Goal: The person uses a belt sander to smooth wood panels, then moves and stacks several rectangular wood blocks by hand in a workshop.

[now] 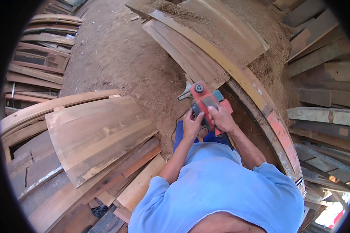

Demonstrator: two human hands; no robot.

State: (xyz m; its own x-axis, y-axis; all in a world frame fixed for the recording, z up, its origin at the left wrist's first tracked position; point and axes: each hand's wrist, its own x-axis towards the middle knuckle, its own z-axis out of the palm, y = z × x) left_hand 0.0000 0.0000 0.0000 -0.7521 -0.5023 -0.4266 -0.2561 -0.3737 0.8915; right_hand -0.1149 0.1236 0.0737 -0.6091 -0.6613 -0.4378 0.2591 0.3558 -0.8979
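In front of my body I hold a red and dark electric hand planer (209, 101). It has a round black knob at its far end and a grey chute sticking out to the left. My right hand (221, 119) is wrapped round its handle. Against the near left side of the planer, my left hand (192, 123) has its fingers bent and pressed in, with the thumb on top. What the left fingertips touch is partly hidden. A dark cord (175, 126) loops down beside my left hand.
A wide wooden panel (105, 132) lies on stacked boards at the left. A long yellowish beam (217, 54) runs past my right, with planks (182, 48) and a shavings-covered board (225, 27) beside it. Timber piles line both sides. Shavings cover the dirt floor (124, 58).
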